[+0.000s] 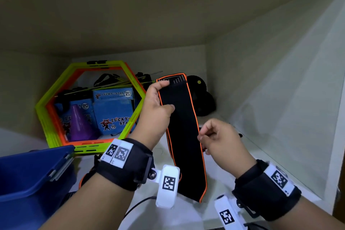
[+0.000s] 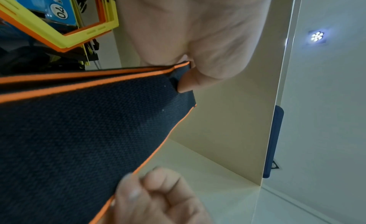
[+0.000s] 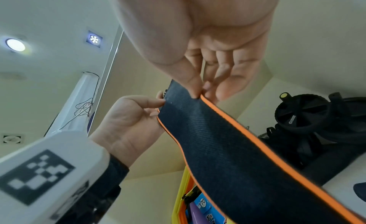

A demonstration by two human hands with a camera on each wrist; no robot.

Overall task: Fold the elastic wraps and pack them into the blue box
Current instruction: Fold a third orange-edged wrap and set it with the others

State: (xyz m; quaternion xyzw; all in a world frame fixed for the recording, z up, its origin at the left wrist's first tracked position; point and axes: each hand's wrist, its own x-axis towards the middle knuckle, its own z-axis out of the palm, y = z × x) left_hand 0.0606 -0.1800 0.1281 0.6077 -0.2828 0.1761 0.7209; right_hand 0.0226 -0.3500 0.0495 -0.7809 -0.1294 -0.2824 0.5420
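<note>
At far left the blue box (image 1: pixel 33 172) sits on the shelf (image 1: pixel 233 136), low beside our left wrist. Our left hand (image 1: pixel 156 106) pinches the top end of the elastic wrap (image 1: pixel 184 136), thumb over its face. The wrap hangs long axis near vertical between our hands. Our right hand (image 1: pixel 218 136) pinches its right orange edge, midway down. We judge the lower end must swing up toward the nearer left hand.

At the back left corner of the shelf (image 1: pixel 233 157) you have yellow and orange hexagonal frames (image 1: pixel 56 87) leaning upright, with blue Lucky Star boxes (image 1: pixel 113 112) and a purple cone (image 1: pixel 80 123) behind them. At the back right corner you see a black wheel roller (image 1: pixel 199 87).
</note>
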